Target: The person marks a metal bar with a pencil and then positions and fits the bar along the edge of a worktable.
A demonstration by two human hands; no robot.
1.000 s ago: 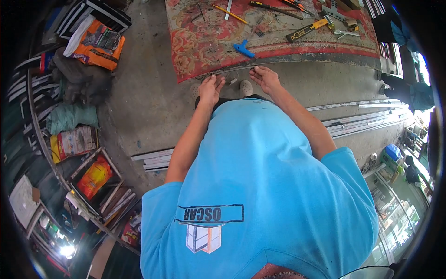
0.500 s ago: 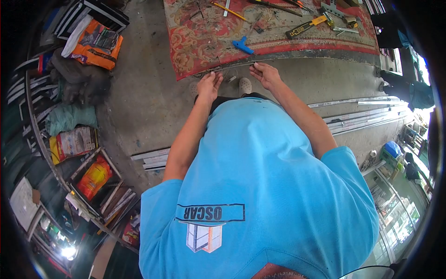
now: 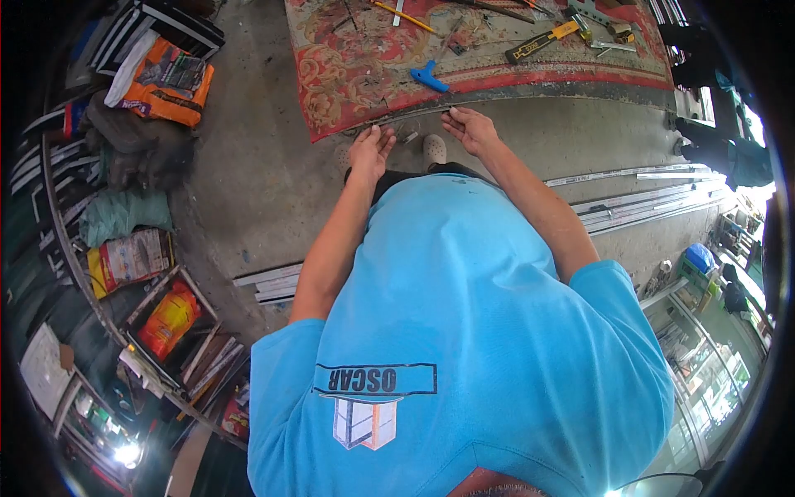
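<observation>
My left hand [image 3: 372, 152] is at the near edge of a carpet-covered table [image 3: 352, 95], its thumb and fingers pinched together. To its right, my right hand [image 3: 470, 130] pinches at the same edge, palm partly turned up. Between the two runs a thin dark strip [image 3: 414, 118], close along the table edge; its exact kind is too small to tell. Just beyond my right hand, a blue-handled tool [image 3: 430, 77] lies on the carpet. A yellow pencil [image 3: 403, 16] lies farther back.
A yellow-and-black tool [image 3: 542, 42] and other hand tools lie on the table. Long metal profiles [image 3: 654, 207] rest on the floor at right. At left are an orange bag [image 3: 170, 83] and a crate [image 3: 137, 311] holding a yellow-red packet. Dark-clothed legs [image 3: 716, 145] show at far right.
The view has shifted slightly, so the table and its tools sit a little farther left and up. Both hands keep nearly the same pose at the edge.
</observation>
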